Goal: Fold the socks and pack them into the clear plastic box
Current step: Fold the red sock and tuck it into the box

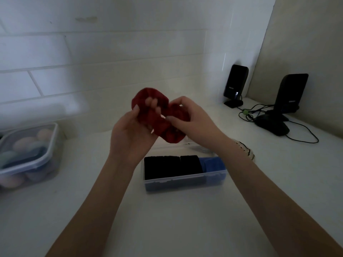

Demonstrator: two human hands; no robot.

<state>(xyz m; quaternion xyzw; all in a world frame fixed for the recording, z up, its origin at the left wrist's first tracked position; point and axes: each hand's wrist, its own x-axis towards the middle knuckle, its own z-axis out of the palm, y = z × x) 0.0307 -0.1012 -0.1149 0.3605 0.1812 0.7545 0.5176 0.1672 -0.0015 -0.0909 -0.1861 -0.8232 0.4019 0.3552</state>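
Stretching below both hands is the white tabletop (176, 219), the largest thing in view. On it, to the left of the fingers and well apart from them, stands a lidded plastic container (29, 154) with soft pastel things inside; the view there is blurred, so they may be rolled socks, but I cannot tell. Directly under the hands sits the clear plastic box (183, 179), open on top. Inside it two black folded socks (172, 165) lie side by side, and a blue folded sock (213, 164) is just beside them at the right end. To the right of the fingers, near the wall, stand two black speakers (291, 93) with their cables on the tabletop.

The left hand (131, 134) and the right hand (193, 117) hold the red sock (163, 125) in the air above the box. The left fingers (152, 102) are curled into the bunched red fabric, the thumb on the outside. The right fingers curl over the other end, and the thumb presses the fabric from below.
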